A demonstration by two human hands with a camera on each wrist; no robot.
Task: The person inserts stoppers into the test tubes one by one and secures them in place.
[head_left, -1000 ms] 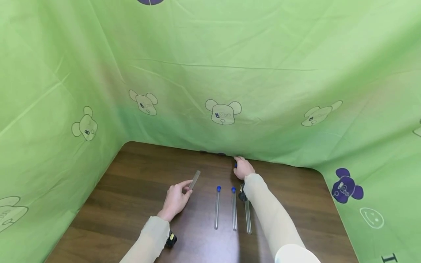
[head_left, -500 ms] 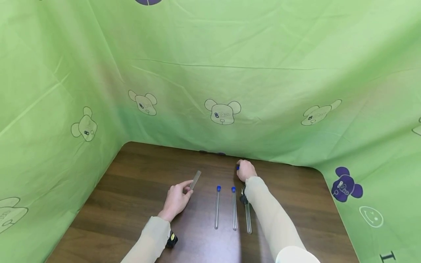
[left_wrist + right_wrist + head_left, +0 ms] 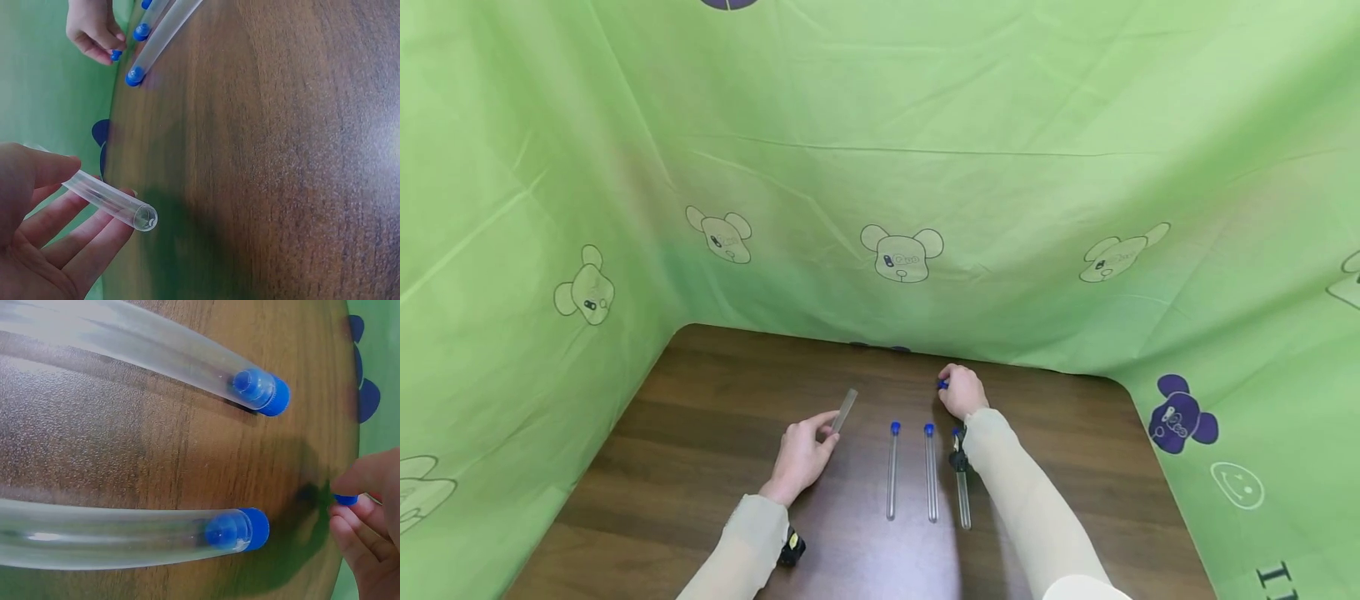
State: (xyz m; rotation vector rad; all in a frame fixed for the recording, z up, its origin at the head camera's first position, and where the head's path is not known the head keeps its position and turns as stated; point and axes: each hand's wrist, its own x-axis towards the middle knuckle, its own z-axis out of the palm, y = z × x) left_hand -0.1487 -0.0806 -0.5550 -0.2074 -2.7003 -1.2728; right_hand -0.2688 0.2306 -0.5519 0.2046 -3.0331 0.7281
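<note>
A clear test tube [image 3: 112, 203] with no cap on its visible end rests across the fingers of my left hand [image 3: 799, 454], the thumb pressing on it from above. In the head view that tube tilts up and away from me. Near the back edge of the table, my right hand [image 3: 962, 392] pinches a small blue cap [image 3: 345, 499] between thumb and fingers. Between and below the hands lie the left capped tube [image 3: 892, 475], the middle capped tube [image 3: 932, 479] and the right capped tube [image 3: 963, 500], the last partly hidden by the right wrist's camera.
The brown wooden table [image 3: 700, 400] has rounded back corners. Green cloth [image 3: 820, 192] printed with bear heads hangs behind it and on both sides, meeting the table at its back edge.
My right hand has drawn back slightly from the rear edge with the blue cap, which shows more now. The left hand and its test tube have barely moved.
</note>
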